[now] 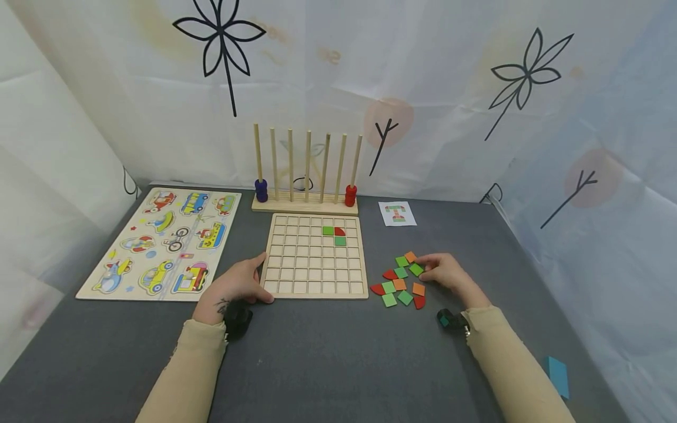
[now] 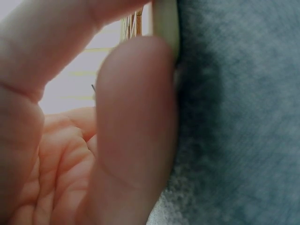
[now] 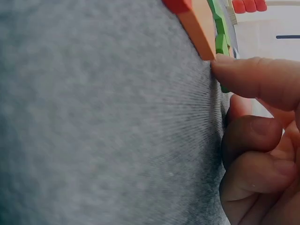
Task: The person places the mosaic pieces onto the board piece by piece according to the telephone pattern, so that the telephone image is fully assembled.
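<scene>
A square wooden grid board (image 1: 312,286) lies flat before me. My left hand (image 1: 238,285) holds its near left corner, the thumb along the front edge and a finger at the left side. In the left wrist view the thumb (image 2: 136,108) touches the board's edge (image 2: 166,28). Two green squares (image 1: 328,231) and a red quarter-round piece (image 1: 339,231) sit in upper right cells. Right of the board, my right hand (image 1: 446,271) pinches a green square tile (image 1: 416,269) at the pile's edge. Loose orange (image 1: 399,285), green and red tiles lie beside it.
A wooden peg stand (image 1: 305,204) with blue and red beads stands behind the board. A picture card (image 1: 397,214) lies back right. On the left is a vehicle puzzle board (image 1: 164,244). A blue block (image 1: 557,377) lies at the right, near my sleeve.
</scene>
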The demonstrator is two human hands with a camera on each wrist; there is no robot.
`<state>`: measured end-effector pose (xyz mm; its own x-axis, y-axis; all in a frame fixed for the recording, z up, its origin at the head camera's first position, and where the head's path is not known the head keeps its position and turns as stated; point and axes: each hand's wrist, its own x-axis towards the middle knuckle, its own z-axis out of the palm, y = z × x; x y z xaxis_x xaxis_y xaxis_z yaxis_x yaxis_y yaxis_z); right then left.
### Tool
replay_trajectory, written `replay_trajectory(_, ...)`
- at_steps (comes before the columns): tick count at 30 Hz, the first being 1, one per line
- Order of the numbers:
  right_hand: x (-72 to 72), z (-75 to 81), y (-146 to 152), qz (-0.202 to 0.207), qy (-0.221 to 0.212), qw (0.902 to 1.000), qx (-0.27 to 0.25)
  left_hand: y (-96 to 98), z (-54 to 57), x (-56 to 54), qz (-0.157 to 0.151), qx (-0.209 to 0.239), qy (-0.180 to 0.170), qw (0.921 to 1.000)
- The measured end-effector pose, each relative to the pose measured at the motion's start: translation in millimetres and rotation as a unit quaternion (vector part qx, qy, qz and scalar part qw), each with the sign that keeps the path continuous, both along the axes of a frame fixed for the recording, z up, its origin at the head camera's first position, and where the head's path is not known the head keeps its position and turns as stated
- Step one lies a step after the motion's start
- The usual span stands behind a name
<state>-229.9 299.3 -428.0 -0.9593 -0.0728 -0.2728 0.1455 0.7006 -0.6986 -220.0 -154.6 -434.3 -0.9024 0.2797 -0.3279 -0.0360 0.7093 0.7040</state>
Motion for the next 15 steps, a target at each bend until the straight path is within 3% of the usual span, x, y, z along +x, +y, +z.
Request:
replay_trajectory(7,-2.6,2.3,1.2,0.033,0.001,0.9995,0.002,-0.2,0.6,-0.4,0.001,-0.001,-0.004,1.0)
replay_trajectory(15,-3.0,-2.0,3.9,0.042,0.021,0.9989,-0.002,0.5,1.0,-0.8,0.0,-0.006,-0.001,1.0)
